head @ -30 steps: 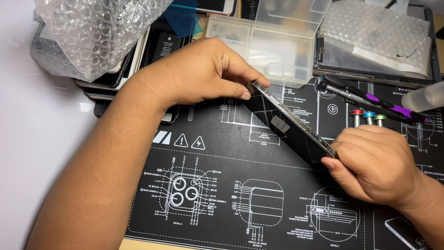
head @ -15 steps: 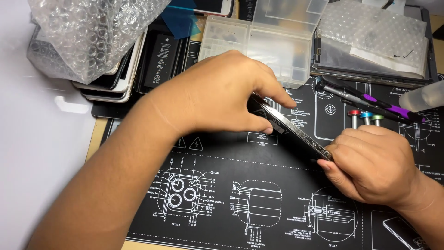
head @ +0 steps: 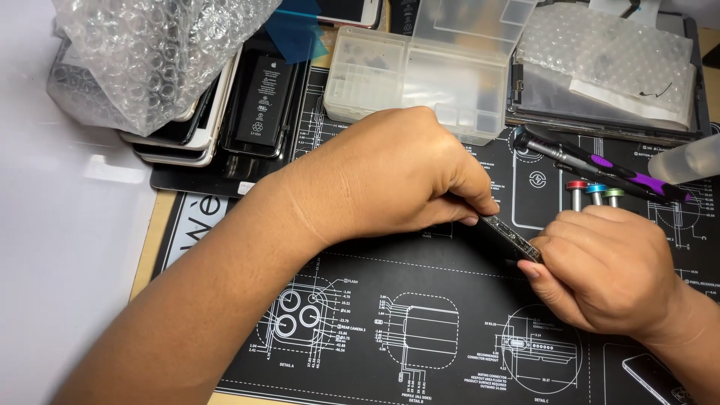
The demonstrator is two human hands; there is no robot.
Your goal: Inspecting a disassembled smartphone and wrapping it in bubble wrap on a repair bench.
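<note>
- bubble wrap point(head: 142, 52) over phone stack, top left
- left hand point(head: 390, 180) knuckles up, fingers curled, pinching phone point(head: 510, 234) end
- phone edge-on over black mat point(head: 420, 330), between hands
- right hand point(head: 607, 274) fisted, gripping other end
- screwdrivers point(head: 592, 161) behind

Phone point(head: 511, 234) mostly hidden: only a short edge strip shows between the left hand point(head: 397, 180) and right hand point(head: 607, 270); both ends sit inside the grip. Fingertips on both hands hidden, so exact contact points can't be told. Clear bottle point(head: 686, 159) cut off by right edge. Device point(head: 656, 379) at bottom right cropped by the corner. Stacked phones point(head: 187, 131) partly under bubble wrap point(head: 150, 52). Contents of the clear parts box point(head: 420, 82) too small to tell.
</note>
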